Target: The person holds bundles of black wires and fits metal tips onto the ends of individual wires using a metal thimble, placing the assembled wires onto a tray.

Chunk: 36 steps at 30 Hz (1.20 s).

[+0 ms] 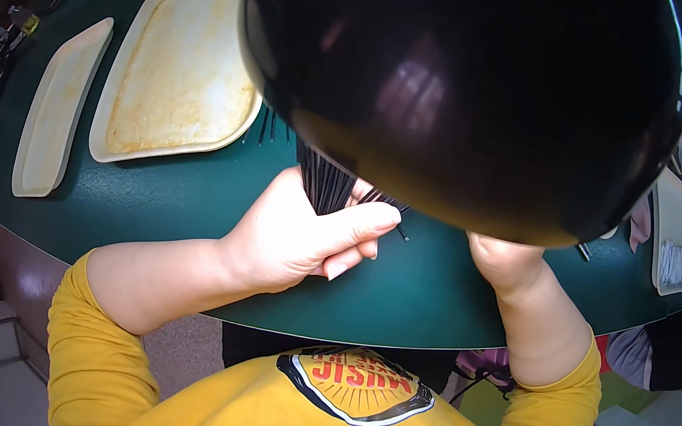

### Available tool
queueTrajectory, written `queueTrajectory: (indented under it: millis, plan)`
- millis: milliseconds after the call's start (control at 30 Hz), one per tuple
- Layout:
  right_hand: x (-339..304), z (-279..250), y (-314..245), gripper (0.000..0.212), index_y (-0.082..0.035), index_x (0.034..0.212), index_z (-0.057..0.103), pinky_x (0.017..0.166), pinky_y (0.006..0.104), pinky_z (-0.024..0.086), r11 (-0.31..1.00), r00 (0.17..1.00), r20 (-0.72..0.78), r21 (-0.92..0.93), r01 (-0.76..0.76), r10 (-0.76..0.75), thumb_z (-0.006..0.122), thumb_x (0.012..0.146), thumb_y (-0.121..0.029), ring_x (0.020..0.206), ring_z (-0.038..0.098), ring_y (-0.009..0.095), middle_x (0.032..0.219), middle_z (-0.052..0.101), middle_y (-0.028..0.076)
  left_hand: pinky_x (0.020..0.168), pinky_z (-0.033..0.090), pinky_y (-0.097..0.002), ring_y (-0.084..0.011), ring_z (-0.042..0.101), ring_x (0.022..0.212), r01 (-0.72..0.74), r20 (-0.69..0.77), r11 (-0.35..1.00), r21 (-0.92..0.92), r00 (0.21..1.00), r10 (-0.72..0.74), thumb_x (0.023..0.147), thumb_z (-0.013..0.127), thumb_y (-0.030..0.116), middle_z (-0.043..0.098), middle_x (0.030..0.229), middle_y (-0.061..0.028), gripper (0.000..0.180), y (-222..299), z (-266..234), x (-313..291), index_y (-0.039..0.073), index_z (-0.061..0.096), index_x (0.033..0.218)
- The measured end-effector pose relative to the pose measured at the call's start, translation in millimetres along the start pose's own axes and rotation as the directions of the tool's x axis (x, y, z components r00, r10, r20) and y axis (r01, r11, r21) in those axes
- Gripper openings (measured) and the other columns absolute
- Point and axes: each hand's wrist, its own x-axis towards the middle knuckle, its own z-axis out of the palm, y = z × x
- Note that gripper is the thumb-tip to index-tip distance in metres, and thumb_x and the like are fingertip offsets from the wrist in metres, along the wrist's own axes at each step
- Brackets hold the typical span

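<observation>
My left hand [300, 238] is closed round a bundle of thin black rods [324, 181], thumb laid across and fingers curled beneath. Some rods fan out past the thumb to the right. What exactly they are, cable ties or wires, is too small to tell. My right hand [504, 262] is at the right, over the table; a large glossy black dome [491, 84] covers its fingers, so anything it holds is hidden. A few more black rods [269, 129] lie on the table beyond my left hand, partly under the dome.
The dome blocks the centre and far side of the green table [168, 210]. Two worn cream trays, one large [190, 59] and one narrow [58, 108], lie at the left. At the right, another tray [678, 213] holds small pale pieces, near a pink cloth [639, 225].
</observation>
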Motion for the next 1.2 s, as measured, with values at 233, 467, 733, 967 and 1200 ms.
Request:
queueTrajectory:
  millis: [233,467,733,967,1200]
  plan:
    - [8,6,2,0.018,0.005,0.088,0.043,0.072,0.028,0.045,0.935,0.967,0.188,-0.279,0.22,-0.171,0.041,0.081,-0.012,0.081,0.056,0.018,0.086,0.054,0.02,0.034,0.03,-0.0162,-0.0055,0.04,0.036,0.029,0.044,0.983,-0.184,0.999,-0.021,0.078,0.054,0.01,0.05,0.055,-0.0039,0.014,-2,-9,-3,0.002,0.051,0.066]
    - [7,8,12,0.026,0.006,0.097,0.044,0.074,0.0301,0.044,0.747,0.979,0.174,0.637,-0.192,0.103,0.043,0.082,-0.015,0.082,0.055,0.021,0.091,0.053,0.017,0.032,0.027,-0.0154,-0.0048,0.036,0.034,0.149,0.26,0.91,-0.386,0.965,-0.048,0.081,0.05,0.015,0.05,0.061,-0.004,0.013,-4,-12,-2,0.002,0.049,0.08]
    - [8,3,-10,0.021,0.006,0.092,0.049,0.068,0.0249,0.046,0.935,0.972,0.152,0.281,-0.215,0.178,0.055,0.072,0.002,0.073,0.056,0.014,0.084,0.056,0.012,0.032,0.03,-0.0149,-0.0066,0.042,0.037,0.023,0.169,0.972,-0.233,0.985,0.017,0.079,0.05,0.009,0.052,0.062,-0.0063,0.01,-2,-5,0,0.0,0.049,0.081]
    - [5,3,3,0.022,0.007,0.092,0.042,0.065,0.028,0.047,0.852,0.997,-0.028,0.521,-0.051,0.077,0.03,0.083,-0.009,0.07,0.057,0.02,0.081,0.054,0.018,0.032,0.035,-0.0177,-0.0145,0.052,0.039,-0.073,0.111,0.992,-0.103,0.99,0.085,0.081,0.048,0.013,0.057,0.065,-0.0125,0.013,-3,-2,1,0.0,0.047,0.082]
    - [4,-8,7,0.028,0.007,0.092,0.046,0.065,0.0263,0.045,0.802,0.99,0.113,0.582,-0.133,0.082,0.032,0.086,-0.016,0.072,0.056,0.018,0.077,0.054,0.015,0.038,0.041,-0.0191,-0.0135,0.053,0.046,-0.018,0.135,0.982,-0.187,0.99,0.044,0.081,0.048,0.011,0.055,0.063,-0.01,0.014,3,8,2,-0.003,0.049,0.084]
